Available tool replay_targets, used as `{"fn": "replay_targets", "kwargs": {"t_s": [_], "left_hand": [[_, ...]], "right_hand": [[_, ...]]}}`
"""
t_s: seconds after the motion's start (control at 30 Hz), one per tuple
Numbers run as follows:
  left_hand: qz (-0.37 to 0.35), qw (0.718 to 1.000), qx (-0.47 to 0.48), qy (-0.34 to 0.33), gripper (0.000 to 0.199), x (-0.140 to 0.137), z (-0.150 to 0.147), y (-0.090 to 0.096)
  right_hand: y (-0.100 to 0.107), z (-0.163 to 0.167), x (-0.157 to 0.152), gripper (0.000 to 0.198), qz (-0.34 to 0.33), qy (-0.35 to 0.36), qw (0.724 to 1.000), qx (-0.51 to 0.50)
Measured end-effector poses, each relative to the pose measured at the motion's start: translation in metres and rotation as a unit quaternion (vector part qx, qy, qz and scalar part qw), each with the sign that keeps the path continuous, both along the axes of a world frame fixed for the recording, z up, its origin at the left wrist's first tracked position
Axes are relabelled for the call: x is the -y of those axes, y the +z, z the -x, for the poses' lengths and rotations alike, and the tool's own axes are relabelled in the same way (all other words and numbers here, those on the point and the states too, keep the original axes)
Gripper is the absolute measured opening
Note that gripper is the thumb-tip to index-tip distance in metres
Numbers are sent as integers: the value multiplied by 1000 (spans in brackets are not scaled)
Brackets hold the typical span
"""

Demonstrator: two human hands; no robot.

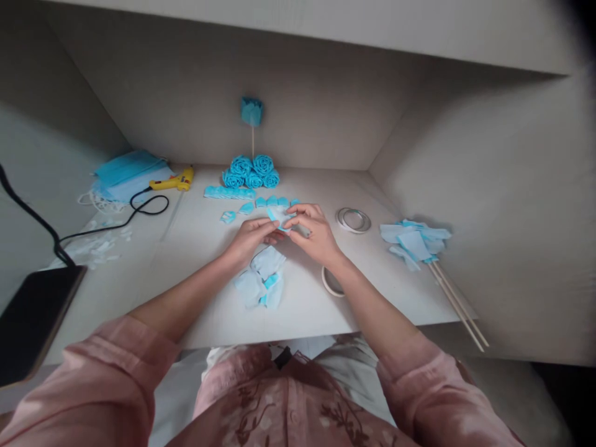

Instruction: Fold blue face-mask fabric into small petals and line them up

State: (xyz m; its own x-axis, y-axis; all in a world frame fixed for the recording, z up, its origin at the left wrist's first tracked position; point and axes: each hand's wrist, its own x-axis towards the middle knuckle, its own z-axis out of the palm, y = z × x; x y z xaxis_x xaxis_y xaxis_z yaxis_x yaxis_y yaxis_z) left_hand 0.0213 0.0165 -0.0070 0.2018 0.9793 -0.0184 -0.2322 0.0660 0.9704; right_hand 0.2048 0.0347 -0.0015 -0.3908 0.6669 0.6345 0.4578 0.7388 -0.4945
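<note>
Above the middle of the white tabletop, a small blue-and-white fabric piece point(277, 214) is held between both hands. My left hand point(254, 237) pinches its lower left edge. My right hand point(313, 231) grips the right side with thumb and fingertips. Just beyond the fingers lies a row of blue petal-shaped pieces point(272, 202), with loose petals point(246, 208) to the left. A folded blue strip point(230, 192) rests behind those. Nearer my body, between the forearms, is a small heap of pale blue fabric pieces point(263, 279).
Several blue rosettes point(254, 172) are stacked at the back, below a blue flower on a stick point(252, 112). A yellow glue gun point(174, 180) and face masks point(130, 171) lie left. Tape rolls point(354, 220) and sticks with fabric pieces point(414, 242) are right. A phone point(40, 320) stands front left.
</note>
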Motion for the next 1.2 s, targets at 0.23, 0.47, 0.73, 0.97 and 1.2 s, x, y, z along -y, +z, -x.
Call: {"fn": "replay_targets", "kwargs": {"t_s": [0.23, 0.47, 0.73, 0.97, 1.2], "left_hand": [[14, 998, 24, 53, 28, -3, 3, 0], [9, 1000, 6, 8, 31, -1, 2, 1], [-1, 1000, -2, -26, 34, 2, 2, 2], [-9, 999, -35, -3, 35, 1, 0, 1], [-9, 1000, -16, 15, 32, -3, 1, -3]], "right_hand": [[0, 0, 0, 7, 19, 6, 1000, 6], [-2, 1, -2, 9, 85, -14, 993, -82], [-9, 5, -5, 16, 243, 17, 949, -202], [-11, 5, -6, 30, 258, 23, 936, -237], [-8, 8, -3, 55, 326, 90, 910, -241]]}}
